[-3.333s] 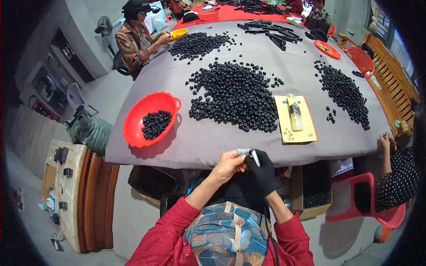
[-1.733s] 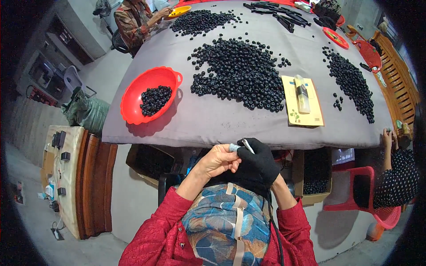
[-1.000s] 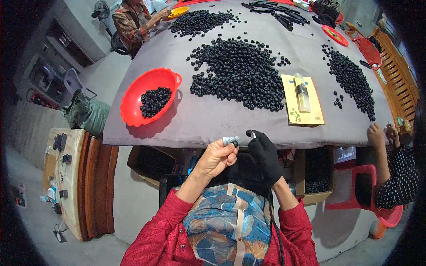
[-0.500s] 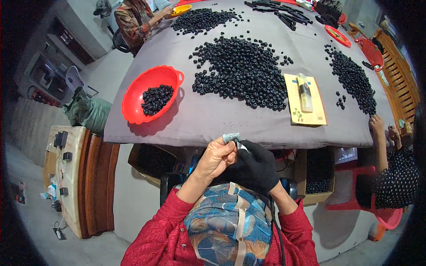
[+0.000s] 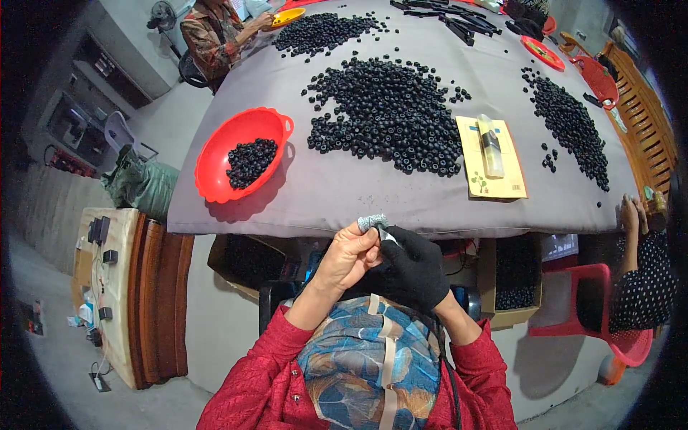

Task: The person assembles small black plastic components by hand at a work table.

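Note:
My bare left hand is pinched closed just off the table's near edge, with a silvery wrap around a fingertip. My right hand, in a black glove, meets it fingertip to fingertip, also closed. A dark bit shows between them, and a small pale strip sticks out by the gloved fingers. What each hand holds is too small and covered to name. Beyond them lies a big heap of small round black pieces, some with a hole. A red bowl to its left holds more of them.
A yellow card with a clear tube lies right of the heap. More black pieces form piles at the far left and right. Co-workers sit at both sides. Under the table stands a cardboard box; a red chair is at right.
The right co-worker's hand has drawn back from the right pile toward their other hand; a single black piece shows near the table's edge there. My hands stay pinched together, nearly unmoved.

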The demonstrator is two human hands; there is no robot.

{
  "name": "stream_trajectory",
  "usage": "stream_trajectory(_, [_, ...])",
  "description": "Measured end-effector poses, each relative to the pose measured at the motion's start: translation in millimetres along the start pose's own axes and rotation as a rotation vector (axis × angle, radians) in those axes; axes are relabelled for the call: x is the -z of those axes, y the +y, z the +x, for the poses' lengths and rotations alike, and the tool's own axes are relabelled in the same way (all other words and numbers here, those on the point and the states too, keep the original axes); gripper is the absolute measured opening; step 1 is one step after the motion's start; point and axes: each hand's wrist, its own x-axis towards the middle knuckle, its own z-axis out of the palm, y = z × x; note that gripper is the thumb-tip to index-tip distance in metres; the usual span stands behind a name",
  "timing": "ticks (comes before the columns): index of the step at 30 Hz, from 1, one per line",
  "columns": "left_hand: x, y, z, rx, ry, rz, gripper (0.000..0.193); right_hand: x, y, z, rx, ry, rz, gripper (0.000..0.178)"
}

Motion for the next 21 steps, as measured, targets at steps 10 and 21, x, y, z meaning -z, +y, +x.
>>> stream_trajectory(10, [-1.7,0.9,-1.0,0.002,0.009,0.019,0.005,1.1,-3.3,1.1,0.085,0.009,-0.104,0.028])
stream_trajectory(21, [-3.2,1.6,-3.9,-0.059,-0.04,0.082,0.009,2.2,-1.5,0.9,0.211,-0.015,-0.217,0.032])
